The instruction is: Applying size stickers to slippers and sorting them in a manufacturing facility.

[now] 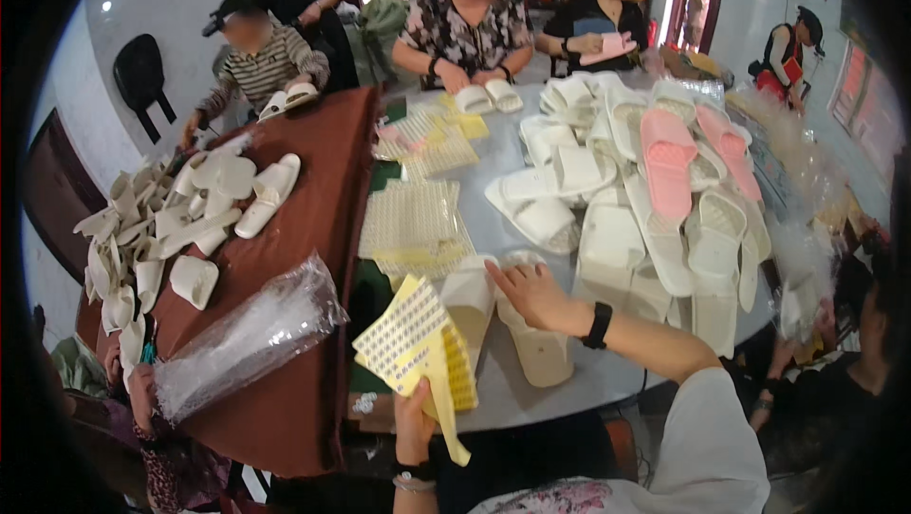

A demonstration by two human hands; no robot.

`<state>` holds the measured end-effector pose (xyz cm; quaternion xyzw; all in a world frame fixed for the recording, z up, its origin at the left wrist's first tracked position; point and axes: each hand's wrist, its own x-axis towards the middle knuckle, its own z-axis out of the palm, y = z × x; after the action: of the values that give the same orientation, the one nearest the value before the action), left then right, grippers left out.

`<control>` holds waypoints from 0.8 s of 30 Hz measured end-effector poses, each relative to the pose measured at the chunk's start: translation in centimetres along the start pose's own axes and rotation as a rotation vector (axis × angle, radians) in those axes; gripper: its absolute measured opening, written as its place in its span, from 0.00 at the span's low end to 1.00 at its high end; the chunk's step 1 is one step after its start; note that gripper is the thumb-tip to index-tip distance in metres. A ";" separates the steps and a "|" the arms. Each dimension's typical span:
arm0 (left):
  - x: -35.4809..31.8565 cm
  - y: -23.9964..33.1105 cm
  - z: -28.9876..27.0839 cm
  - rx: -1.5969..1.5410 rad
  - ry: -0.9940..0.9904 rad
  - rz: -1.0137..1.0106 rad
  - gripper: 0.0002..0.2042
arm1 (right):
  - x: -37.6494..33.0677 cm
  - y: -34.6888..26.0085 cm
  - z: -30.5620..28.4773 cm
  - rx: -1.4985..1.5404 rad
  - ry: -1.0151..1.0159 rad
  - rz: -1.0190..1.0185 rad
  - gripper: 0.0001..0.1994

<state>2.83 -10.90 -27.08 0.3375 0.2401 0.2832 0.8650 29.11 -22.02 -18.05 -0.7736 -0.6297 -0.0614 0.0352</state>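
Observation:
My left hand (414,427) is shut on a fanned stack of yellow sticker sheets (410,341), held up over the near edge of the grey round table (517,400). My right hand (531,294), with a black band on its wrist, reaches in from the right and rests its fingers on a cream slipper (543,355). That slipper lies beside a second one (469,298) just left of it. Both lie flat on the table in front of me.
A heap of white slippers (617,229) with two pink ones (667,165) fills the table's right side. More sticker sheets (413,220) lie at centre. A brown-clothed table (313,229) at left holds slippers and a roll of clear bags (249,336). Several people sit around.

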 end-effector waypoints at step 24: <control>-2.1 0.1 6.2 0.536 -0.070 -0.110 0.11 | -10.5 -3.7 1.5 0.648 0.270 0.285 0.11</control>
<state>5.06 -14.98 -22.51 0.5503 0.2944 0.1504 0.7667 23.45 -31.20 -21.06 -0.7871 -0.4922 0.0448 0.3689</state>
